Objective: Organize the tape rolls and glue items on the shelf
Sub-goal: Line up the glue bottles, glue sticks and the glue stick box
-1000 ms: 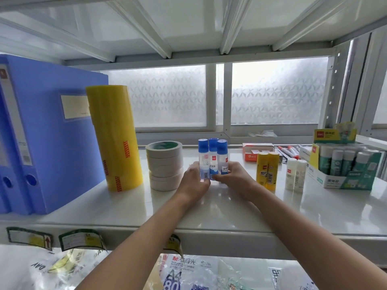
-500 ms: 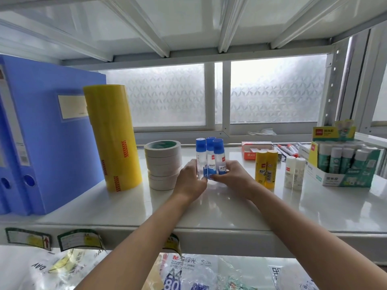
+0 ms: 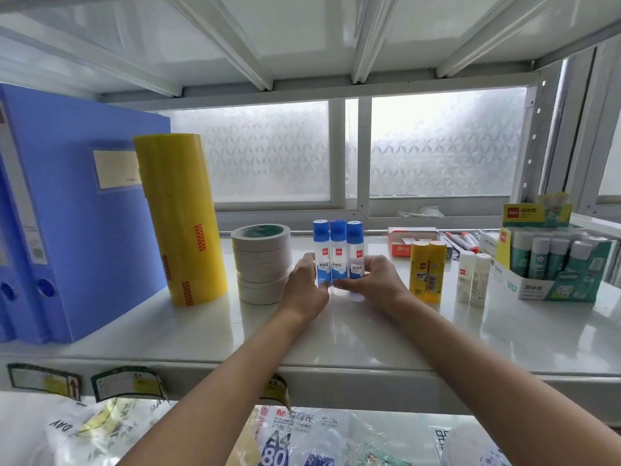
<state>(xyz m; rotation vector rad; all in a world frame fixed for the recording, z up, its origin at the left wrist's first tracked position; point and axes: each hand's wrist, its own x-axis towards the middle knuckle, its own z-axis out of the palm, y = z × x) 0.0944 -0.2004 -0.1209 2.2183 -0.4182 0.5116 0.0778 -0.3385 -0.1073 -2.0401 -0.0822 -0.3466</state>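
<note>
The shelf [image 3: 336, 334] is a white, glossy board that mirrors the light; above it run white metal ribs, and behind it stands a window [image 3: 268, 153] of frosted glass with a small pinwheel pattern; the daylight through it is soft.

In the middle of the shelf stand three glue bottles [image 3: 337, 250], upright and touching side by side; they are clear plastic cylinders with blue caps and blue labels. The left hand [image 3: 307, 287] curls round them from the left and the right hand [image 3: 376, 280] from the right; the fingertips nearly meet in front of the bottles.

Just left of them is a stack of white tape rolls [image 3: 262, 264], flat and matte; further left a tall column of yellow tape rolls [image 3: 181, 223], shiny and see-through, beside a blue folder [image 3: 84, 213] of plastic. At the right stand two yellow glue sticks [image 3: 427, 270], two white glue sticks [image 3: 472, 277] and a green cardboard box [image 3: 554, 284] of more sticks.
</note>
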